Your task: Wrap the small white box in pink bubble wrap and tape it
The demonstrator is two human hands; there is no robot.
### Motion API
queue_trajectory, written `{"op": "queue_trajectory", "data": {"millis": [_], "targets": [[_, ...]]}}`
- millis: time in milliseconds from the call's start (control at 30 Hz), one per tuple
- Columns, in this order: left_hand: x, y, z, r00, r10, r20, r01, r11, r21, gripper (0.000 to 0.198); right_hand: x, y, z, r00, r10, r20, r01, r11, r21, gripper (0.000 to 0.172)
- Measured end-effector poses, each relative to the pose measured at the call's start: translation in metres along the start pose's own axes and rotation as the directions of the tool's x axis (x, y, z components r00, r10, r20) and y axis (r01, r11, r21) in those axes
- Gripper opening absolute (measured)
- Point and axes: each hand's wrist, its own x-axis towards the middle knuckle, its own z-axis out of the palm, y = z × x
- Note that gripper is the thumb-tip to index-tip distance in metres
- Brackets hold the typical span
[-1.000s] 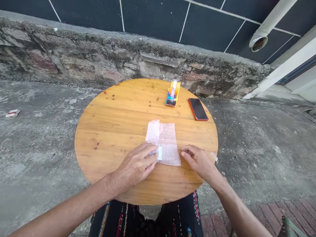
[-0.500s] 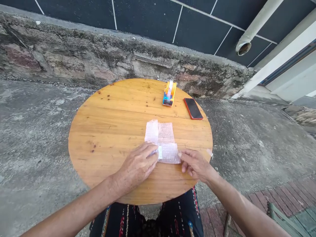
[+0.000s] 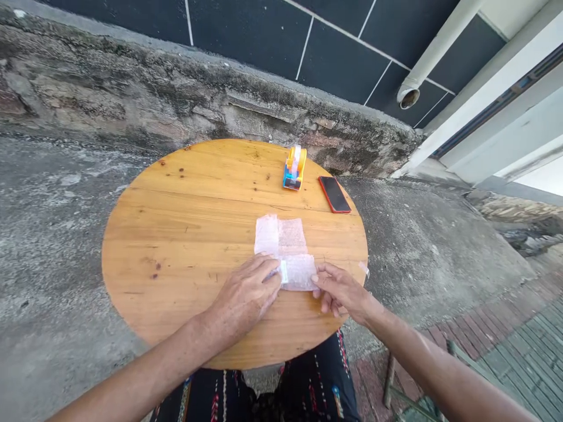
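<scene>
Translucent, pink-tinged bubble-wrap sheet (image 3: 299, 273), overlapping in layers, lies on the round, varnished yellow-brown wooden worktop (image 3: 185, 234); I take the sheet as landmark. At its lower left: left hand (image 3: 251, 285), fingers close together over the sheet; whether they grip, I cannot tell. At its right edge: I have the right hand (image 3: 338, 288) pinching the margin between thumb and fingers. Beyond the sheet: yellow-and-blue tape dispenser (image 3: 294, 168). Beyond it, further right: rectangular black-screened phone (image 3: 335, 194) with red edging.

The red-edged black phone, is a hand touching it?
No, the phone lies apart from both the left hand and right hand.
</scene>
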Motion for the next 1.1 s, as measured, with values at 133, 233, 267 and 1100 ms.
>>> {"op": "queue_trajectory", "data": {"millis": [133, 233, 267, 1100], "targets": [[-0.001, -0.002, 0.001, 1.000, 0.021, -0.006, -0.021, 1.000, 0.016, 0.019, 0.005, 0.001, 0.001, 0.997, -0.037, -0.071, 0.038, 0.999, 0.020, 0.036], [-0.002, -0.003, 0.002, 0.999, 0.034, -0.003, -0.034, 0.999, 0.030, 0.019, 0.013, 0.002, 0.003, 0.996, -0.031, -0.084, 0.048, 0.976, 0.210, 0.037], [-0.002, -0.003, 0.002, 0.999, 0.033, 0.004, -0.033, 0.999, 0.033, 0.019, 0.015, 0.002, 0.003, 0.996, -0.028, -0.080, 0.047, 0.966, 0.255, 0.038], [0.011, 0.004, -0.005, 0.956, -0.017, 0.293, -0.043, 0.979, 0.197, 0.020, 0.017, -0.009, 0.004, 0.977, -0.199, -0.073, 0.197, 0.980, -0.032, 0.027]]}}
